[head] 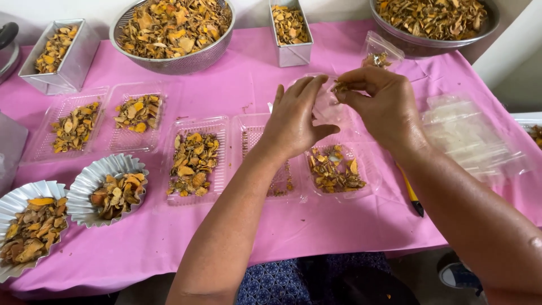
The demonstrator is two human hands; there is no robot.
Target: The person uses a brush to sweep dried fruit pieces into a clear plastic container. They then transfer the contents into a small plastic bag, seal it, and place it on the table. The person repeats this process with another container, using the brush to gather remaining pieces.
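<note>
A pink tablecloth (237, 85) carries everything. Along its far edge sit two metal bowls (172, 31) heaped with dried yellow-orange slices, within easy reach for refilling. Toward the near edge, clear plastic trays (195, 161) lie in a row, most of them portioned. Above the tray nearest the right edge, the left hand (293, 121), fingers loosely spread, steadies a clear plastic bag (327, 104), seemingly to hold its mouth open, while the right hand (384, 104) pinches a few dried slices (341, 86) at the bag's top.
</note>
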